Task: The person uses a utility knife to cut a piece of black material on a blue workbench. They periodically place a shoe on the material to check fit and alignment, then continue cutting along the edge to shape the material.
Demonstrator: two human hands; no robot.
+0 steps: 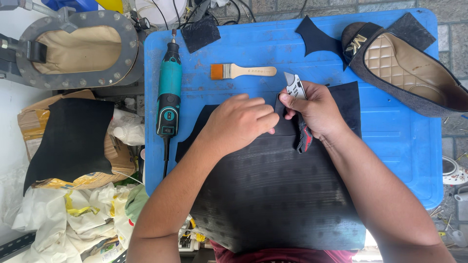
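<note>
A large black rubber sheet [273,190] lies on the blue plastic table [404,141], reaching to the near edge. My left hand [239,122] presses flat on the sheet's upper part, fingertips on a small black cut piece [285,127]. My right hand [317,109] grips a utility knife [295,86] with a silver head and red-black handle, blade end pointing away from me, just above the sheet's far edge. The two hands nearly touch.
A teal rotary tool [168,92] lies at the table's left, a paintbrush [241,71] beyond my hands. A flat shoe [404,68] and black rubber scraps [317,36] sit at the far right. A black sheet on cardboard [73,139] and a grey oval frame [78,48] lie left.
</note>
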